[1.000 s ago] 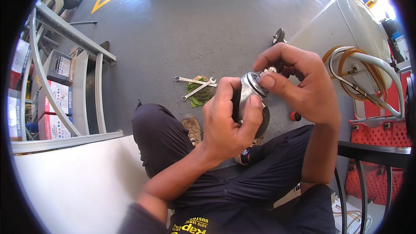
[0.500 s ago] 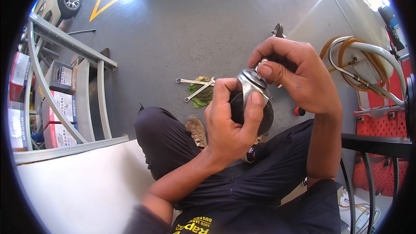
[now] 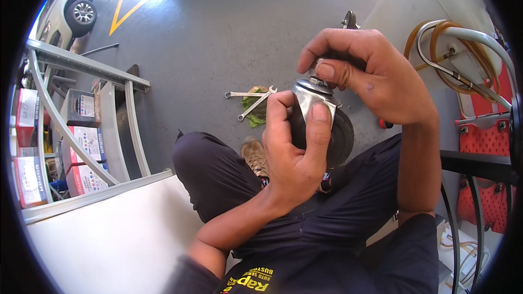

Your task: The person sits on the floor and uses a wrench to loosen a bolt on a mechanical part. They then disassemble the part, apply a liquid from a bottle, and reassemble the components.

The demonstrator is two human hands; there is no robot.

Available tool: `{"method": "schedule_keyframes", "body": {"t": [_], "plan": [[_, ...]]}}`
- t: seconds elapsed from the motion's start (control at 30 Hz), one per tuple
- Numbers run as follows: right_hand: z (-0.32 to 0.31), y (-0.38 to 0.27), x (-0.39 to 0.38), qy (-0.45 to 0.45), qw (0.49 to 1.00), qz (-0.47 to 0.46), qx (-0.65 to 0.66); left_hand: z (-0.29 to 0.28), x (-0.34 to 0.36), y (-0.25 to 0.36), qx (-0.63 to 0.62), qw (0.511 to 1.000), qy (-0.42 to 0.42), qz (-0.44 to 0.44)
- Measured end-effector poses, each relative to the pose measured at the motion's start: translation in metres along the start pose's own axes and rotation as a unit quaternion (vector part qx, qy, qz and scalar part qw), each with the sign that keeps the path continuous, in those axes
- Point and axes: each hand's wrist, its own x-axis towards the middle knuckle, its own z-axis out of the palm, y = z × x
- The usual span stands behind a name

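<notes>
My left hand (image 3: 294,158) is wrapped round a caster wheel (image 3: 342,139), thumb pressed on its shiny metal fork and fingers round the far side. The wheel is black and hangs tilted below the fork. My right hand (image 3: 384,84) has thumb and forefinger pinched on the metal stem (image 3: 316,80) that rises from the fork's top. Whether a loose nut sits between those fingertips I cannot make out. Beyond my left hand, two combination wrenches (image 3: 256,104) lie crossed over a crumpled green cloth (image 3: 255,120) on the floor.
Another caster (image 3: 350,20) lies on the floor beyond my right hand. At left, a grey metal frame (image 3: 87,62) stands before shelved boxes (image 3: 87,147). A coiled amber hose (image 3: 468,57) hangs at right, above red perforated panels (image 3: 485,147). A parked car (image 3: 71,13) stands far left.
My hands and the caster have shifted slightly, so more of the fork's bright face shows. The right hand stays pinched at the stem. The whole view has tilted a little.
</notes>
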Motion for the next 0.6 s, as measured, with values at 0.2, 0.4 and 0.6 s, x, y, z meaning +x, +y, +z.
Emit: {"method": "schedule_keyframes", "body": {"t": [0.2, 0.4, 0.6], "plan": [[-0.0009, 0.0064, 0.0008, -0.012, 1.0, -0.015, 0.006, 0.0017, -0.0002, -0.005, -0.016, 1.0, 0.006, -0.006], [0.0009, 0.0083, 0.0032, -0.013, 1.0, -0.011, 0.004, -0.0016, 0.0015, -0.0076, -0.005, 1.0, 0.009, 0.002], [0.0017, 0.0076, 0.004, -0.002, 1.0, 0.0, 0.01, -0.004, 0.0032, -0.0082, 0.021, 1.0, 0.001, 0.013]]}}
